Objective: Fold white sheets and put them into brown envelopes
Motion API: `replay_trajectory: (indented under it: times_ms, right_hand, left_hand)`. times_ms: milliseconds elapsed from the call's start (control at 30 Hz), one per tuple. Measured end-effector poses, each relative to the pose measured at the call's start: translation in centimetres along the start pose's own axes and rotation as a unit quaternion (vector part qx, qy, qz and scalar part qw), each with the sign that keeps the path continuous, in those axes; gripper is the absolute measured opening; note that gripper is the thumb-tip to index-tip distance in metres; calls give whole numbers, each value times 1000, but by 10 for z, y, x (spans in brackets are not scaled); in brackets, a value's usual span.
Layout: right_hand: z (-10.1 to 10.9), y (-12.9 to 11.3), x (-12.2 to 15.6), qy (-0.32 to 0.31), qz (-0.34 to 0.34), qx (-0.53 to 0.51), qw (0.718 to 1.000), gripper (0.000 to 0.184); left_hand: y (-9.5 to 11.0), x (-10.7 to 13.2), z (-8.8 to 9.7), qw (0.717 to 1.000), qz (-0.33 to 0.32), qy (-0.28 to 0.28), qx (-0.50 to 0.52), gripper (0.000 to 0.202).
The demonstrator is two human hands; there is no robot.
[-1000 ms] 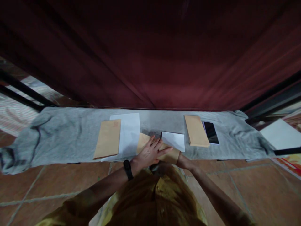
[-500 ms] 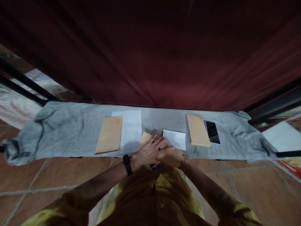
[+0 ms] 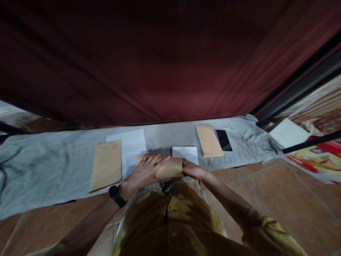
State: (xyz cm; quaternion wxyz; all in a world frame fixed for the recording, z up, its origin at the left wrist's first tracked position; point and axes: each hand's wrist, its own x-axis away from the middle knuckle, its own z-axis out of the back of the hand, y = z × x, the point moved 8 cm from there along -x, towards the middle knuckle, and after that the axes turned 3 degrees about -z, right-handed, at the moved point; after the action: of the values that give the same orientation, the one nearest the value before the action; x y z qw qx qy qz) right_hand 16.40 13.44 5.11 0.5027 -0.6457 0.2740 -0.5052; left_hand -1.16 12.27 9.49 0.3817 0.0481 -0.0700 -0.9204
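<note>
Near my body, a brown envelope [image 3: 170,168] lies at the front edge of the grey cloth, its right part bowed upward. My left hand [image 3: 149,168] rests flat on its left part, fingers stretched out. At the right end, my right hand [image 3: 193,170] grips the envelope; its fingertips are hidden by the paper. Just behind the envelope is a small white paper [image 3: 188,152], partly covered. To the left, brown envelopes [image 3: 106,166] overlap a white sheet [image 3: 134,140]. More brown envelopes [image 3: 209,140] lie to the right, beside a phone [image 3: 224,140].
The grey cloth [image 3: 170,133] covers a narrow surface. Behind it hangs a dark red fabric [image 3: 170,71]. A dark metal bar [image 3: 298,81] slants at the right, near a white sheet [image 3: 289,133] and a colourful printed sheet [image 3: 317,160]. Tiled floor [image 3: 266,192] shows below.
My view has shifted, so the cloth and papers sit further left. The envelope's right part now bows upward between my hands, and my right hand has come further onto its end.
</note>
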Motion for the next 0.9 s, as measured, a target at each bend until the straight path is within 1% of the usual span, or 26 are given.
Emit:
replay_trajectory:
  times_ms: [67,100,133,200,233,300,367,433,500,567,633,700,800,900]
  right_hand:
    - [7,-3,3,-35,-4,-58,998,34]
    - [16,-4,4,-24,6,-80,997,35]
    - [30,-4,6,17,25,-84,996,36]
    - [62,0,14,135,62,-29,989,37]
    - [74,3,19,194,74,28,978,37]
    - [87,12,29,275,74,168,944,40]
    - [87,23,33,317,46,293,901,47]
    - [82,31,32,344,4,381,858,57]
    - [78,34,29,364,-29,433,824,66]
    - [76,33,23,377,-46,457,804,71]
    - [76,30,16,385,-54,467,794,74]
    - [79,29,11,392,-61,466,791,76]
    - [84,30,7,398,-65,455,794,76]
    - [88,31,6,405,-62,442,798,71]
  left_hand:
    - [-11,3,4,1000,21,16,9,94]
    - [-16,4,7,999,34,23,14,95]
    - [-21,5,9,998,48,30,17,97]
    - [-30,8,12,997,71,35,17,100]
    - [-33,10,12,996,77,35,14,101]
    - [-37,11,14,996,82,34,4,101]
    - [-41,12,14,996,85,29,-2,103]
    - [-45,14,13,996,93,17,-5,106]
    - [-51,18,11,995,99,3,-9,108]
    - [-57,23,9,995,99,-3,-12,108]
    - [-63,30,6,995,98,-2,-12,109]
    - [-68,36,2,995,99,-4,-10,111]
    - [-72,39,-5,995,102,-14,-9,113]
    - [-74,38,-10,994,105,-20,-11,112]
